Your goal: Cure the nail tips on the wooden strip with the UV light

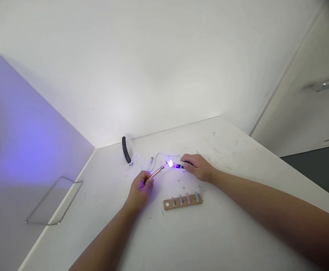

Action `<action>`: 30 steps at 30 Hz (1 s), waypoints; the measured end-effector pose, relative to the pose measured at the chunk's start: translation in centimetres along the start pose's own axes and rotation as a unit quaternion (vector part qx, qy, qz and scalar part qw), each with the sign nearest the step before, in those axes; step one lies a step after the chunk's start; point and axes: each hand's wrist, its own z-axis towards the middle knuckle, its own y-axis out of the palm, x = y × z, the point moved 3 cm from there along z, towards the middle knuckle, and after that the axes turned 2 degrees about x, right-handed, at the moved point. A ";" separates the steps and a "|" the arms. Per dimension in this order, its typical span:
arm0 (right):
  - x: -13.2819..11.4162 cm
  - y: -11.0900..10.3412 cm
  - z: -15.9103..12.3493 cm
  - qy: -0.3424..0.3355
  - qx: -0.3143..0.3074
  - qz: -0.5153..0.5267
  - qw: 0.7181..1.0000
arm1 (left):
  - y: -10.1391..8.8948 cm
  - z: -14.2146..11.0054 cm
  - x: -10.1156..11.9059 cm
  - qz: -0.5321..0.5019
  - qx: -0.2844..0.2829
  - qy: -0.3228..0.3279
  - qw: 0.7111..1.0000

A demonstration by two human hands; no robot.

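My left hand (pixel 142 187) is closed round a thin rose-gold stick (pixel 156 172), which points up and to the right. The stick's tip reaches a bright violet glow, and the glare hides what sits on it. The glow comes from a small UV lamp (pixel 178 166) with dark parts. My right hand (pixel 197 166) grips the lamp's right end, its fingers curled over it. Nearer to me, between my arms, lies a brown strip (pixel 183 206) carrying several false nails (pixel 188 198) in pink and grey-blue, with a pale round dot at its left end.
A white cable (pixel 137 156) with a USB plug (pixel 151 160) lies behind my left hand. Past it, a black curved piece (pixel 125 149) with a clear part leans by the back wall. At left, a bent metal wire frame (pixel 65 177) stands by the side panel. Small dark marks dot the white tabletop (pixel 238 226).
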 end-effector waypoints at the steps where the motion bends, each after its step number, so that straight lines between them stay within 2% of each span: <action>1: 0.0 0.0 0.0 -0.001 0.001 0.001 1.000 | 0.0 0.0 -0.1 0.000 0.003 -0.001 1.000; 10: 0.0 0.0 0.0 -0.004 -0.002 0.001 1.000 | 0.0 0.1 -0.8 0.002 0.007 -0.002 1.000; 30: 0.1 0.1 0.0 -0.012 0.001 0.001 1.000 | -0.1 0.1 -0.7 -0.005 0.016 0.002 1.000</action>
